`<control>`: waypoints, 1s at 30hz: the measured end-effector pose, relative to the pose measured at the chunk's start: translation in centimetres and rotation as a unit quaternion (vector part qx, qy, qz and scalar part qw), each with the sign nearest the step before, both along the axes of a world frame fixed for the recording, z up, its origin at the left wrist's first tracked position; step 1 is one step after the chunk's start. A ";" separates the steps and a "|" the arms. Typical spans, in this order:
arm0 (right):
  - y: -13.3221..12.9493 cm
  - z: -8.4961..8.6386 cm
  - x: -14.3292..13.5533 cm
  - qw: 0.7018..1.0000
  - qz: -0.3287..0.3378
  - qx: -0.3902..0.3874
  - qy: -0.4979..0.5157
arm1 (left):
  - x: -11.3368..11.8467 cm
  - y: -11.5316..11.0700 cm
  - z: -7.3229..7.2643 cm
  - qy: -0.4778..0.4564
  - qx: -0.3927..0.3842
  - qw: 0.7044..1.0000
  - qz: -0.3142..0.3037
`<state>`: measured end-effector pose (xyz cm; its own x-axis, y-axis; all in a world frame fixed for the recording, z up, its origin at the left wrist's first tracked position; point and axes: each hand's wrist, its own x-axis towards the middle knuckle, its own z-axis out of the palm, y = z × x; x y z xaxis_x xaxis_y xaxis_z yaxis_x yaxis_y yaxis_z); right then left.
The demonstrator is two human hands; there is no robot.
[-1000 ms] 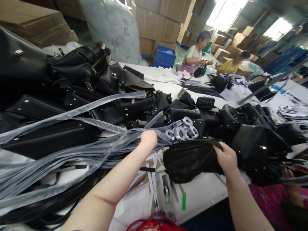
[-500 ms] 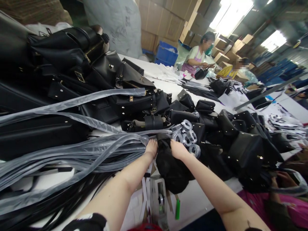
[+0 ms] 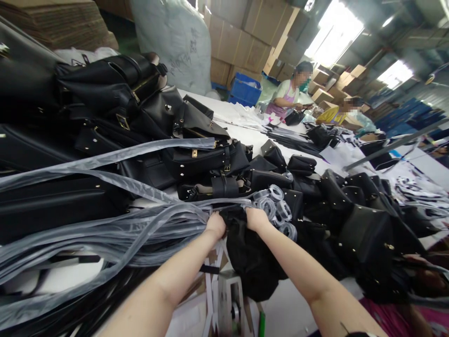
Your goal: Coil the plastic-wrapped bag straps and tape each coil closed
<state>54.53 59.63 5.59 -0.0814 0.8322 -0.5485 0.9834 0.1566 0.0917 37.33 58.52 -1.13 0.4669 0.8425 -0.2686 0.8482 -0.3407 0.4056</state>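
Both of my arms reach forward over the table. My left hand is closed on the left edge of a limp black fabric piece, and my right hand grips its right edge. The cloth hangs down between my forearms; whether it is a bag or its lining I cannot tell. Just left of my left hand lies a bundle of grey plastic-wrapped straps. Beyond my right hand sit several coiled clear-wrapped rings. My fingertips are partly hidden behind the cloth.
Black handbags are heaped at the left and back, more black bags at the right. A grey tape dispenser and a green-handled tool stand near me. Two people work across the table; another person's pink clothing shows at right.
My hands have spread slightly apart, with the black fabric stretched wider between them. The cloth's lower part hangs lower in view. The whole view has shifted a little downward.
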 end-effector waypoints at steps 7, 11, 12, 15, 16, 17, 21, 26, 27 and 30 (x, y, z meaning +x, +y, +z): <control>-4.4 5.1 7.9 0.999 -0.037 0.001 -0.009 | -3.4 3.2 3.5 0.043 0.075 0.986 0.141; -8.5 5.6 10.6 0.998 -0.057 -0.006 0.004 | -3.2 5.2 4.5 0.059 0.084 0.968 0.228; -9.5 5.7 10.9 0.998 -0.066 0.012 0.006 | -3.0 5.4 4.6 0.062 0.084 0.965 0.240; -12.2 7.2 10.9 0.986 -0.115 0.112 0.036 | -2.2 5.5 4.8 0.071 0.080 0.963 0.249; -13.1 8.2 10.7 0.980 -0.131 0.130 0.077 | -2.0 5.4 4.9 0.075 0.080 0.963 0.246; -14.0 9.3 10.5 0.971 -0.142 0.128 0.141 | -1.9 5.2 5.0 0.078 0.080 0.964 0.242; -17.2 14.0 9.2 0.900 -0.094 0.051 0.423 | -1.6 4.6 6.0 0.092 0.078 0.970 0.212; -18.0 16.3 5.8 0.902 0.034 0.005 0.430 | -0.7 1.4 9.0 0.077 0.067 0.988 0.112; -17.6 16.5 5.0 0.906 0.056 -0.001 0.420 | 0.0 0.4 9.6 0.062 0.065 0.993 0.080; -15.4 16.8 3.8 0.904 0.103 -0.018 0.414 | 2.4 -2.8 11.1 0.000 0.023 0.999 -0.042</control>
<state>58.33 44.25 22.40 -0.6283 0.7349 -0.2553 0.6623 0.3331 -0.6711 39.75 55.69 9.98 0.5359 0.8123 -0.2301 0.8159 -0.4284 0.3883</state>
